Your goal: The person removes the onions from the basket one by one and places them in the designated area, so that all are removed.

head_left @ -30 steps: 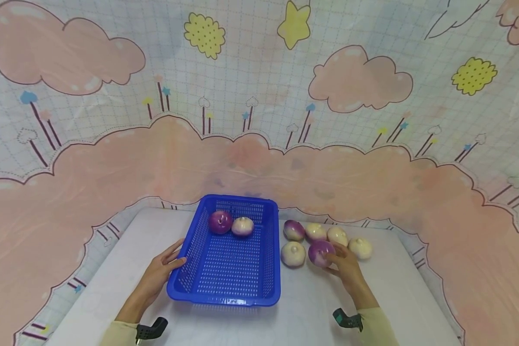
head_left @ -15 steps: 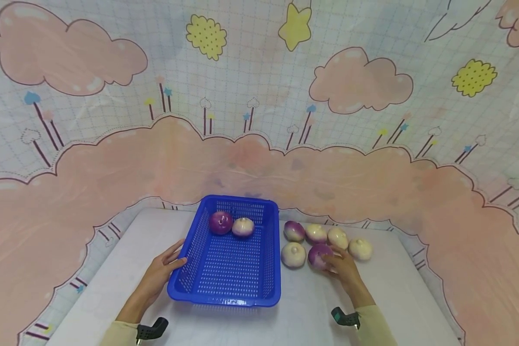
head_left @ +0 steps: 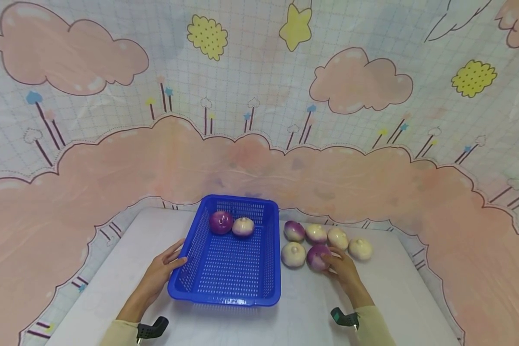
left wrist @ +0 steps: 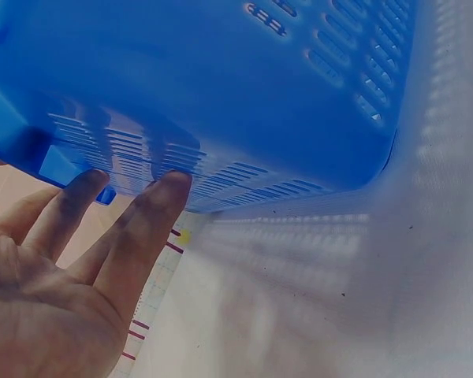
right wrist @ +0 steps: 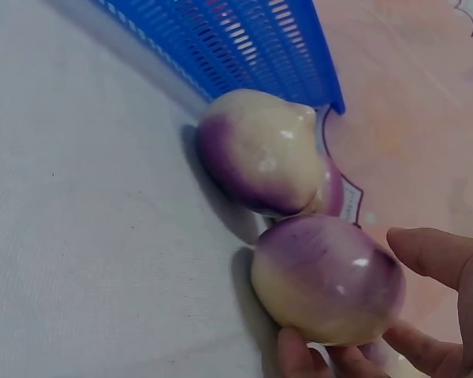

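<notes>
I've got the left hand (head_left: pixel 157 272) holding the blue basket (head_left: pixel 228 271) at its nine o'clock, thumb over the edge. My right hand (head_left: pixel 345 270) curls around a purple-and-white turnip (head_left: pixel 315 257) at the basket's three o'clock, pale turnip (head_left: pixel 293 255) just beside at nine. Two more turnips (head_left: pixel 220 223) inside the basket, toward twelve.

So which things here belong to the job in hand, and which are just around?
Seemingly part of the job:
blue basket, at the left hand
purple bulb, at the right hand
other bulbs, in and beside the basket

Seemingly just surroundings:
cartoon backdrop
white table
</notes>
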`<state>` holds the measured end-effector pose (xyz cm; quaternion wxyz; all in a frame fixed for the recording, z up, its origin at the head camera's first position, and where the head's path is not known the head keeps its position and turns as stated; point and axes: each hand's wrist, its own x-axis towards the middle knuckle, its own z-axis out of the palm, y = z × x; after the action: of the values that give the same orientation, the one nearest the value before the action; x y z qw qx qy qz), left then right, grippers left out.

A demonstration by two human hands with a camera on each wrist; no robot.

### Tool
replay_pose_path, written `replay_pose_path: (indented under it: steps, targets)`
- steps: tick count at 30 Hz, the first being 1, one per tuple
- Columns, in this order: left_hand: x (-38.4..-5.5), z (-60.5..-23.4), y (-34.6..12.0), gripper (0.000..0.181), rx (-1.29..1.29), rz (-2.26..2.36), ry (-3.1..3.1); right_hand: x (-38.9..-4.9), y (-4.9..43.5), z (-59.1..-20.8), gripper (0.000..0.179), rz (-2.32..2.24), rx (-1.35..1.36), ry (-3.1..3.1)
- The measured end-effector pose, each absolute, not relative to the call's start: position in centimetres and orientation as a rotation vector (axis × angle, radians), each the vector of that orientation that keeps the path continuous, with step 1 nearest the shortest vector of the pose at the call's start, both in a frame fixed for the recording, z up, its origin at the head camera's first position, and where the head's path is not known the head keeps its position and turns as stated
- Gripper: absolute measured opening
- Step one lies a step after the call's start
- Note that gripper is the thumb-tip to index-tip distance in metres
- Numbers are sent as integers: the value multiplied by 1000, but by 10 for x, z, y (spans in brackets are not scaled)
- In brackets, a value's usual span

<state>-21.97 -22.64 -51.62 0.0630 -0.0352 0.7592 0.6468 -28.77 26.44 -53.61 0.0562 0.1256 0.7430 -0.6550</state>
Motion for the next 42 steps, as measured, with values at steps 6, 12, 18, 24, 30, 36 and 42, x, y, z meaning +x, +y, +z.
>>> replay_pose_path:
  steps: [6, 12, 18, 24, 30, 36, 42]
  targets:
    - [-218, -518, -227, 66, -103, 1957, 2296, -284, 273, -533, 63, -1947, 403, 2310]
    - [-220, -522, -227, 67, -116, 1957, 2297, -279, 276, -522, 58, -1942, 397, 2359]
    - [-220, -521, -227, 67, -114, 1960, 2292, -272, 275, -511, 53, -1986, 347, 2414]
    - [-220, -518, -227, 68, -103, 1960, 2284, -267, 271, -494, 56, -1987, 279, 2471]
    - [-221, -520, -228, 68, -100, 1976, 2274, -259, 264, -476, 48, -1979, 195, 2514]
    - [-222, -519, -228, 68, -104, 1979, 2269, -252, 254, -459, 49, -1982, 111, 2531]
    - [-222, -520, -228, 68, -99, 1979, 2273, -250, 242, -445, 49, -2053, 39, 2511]
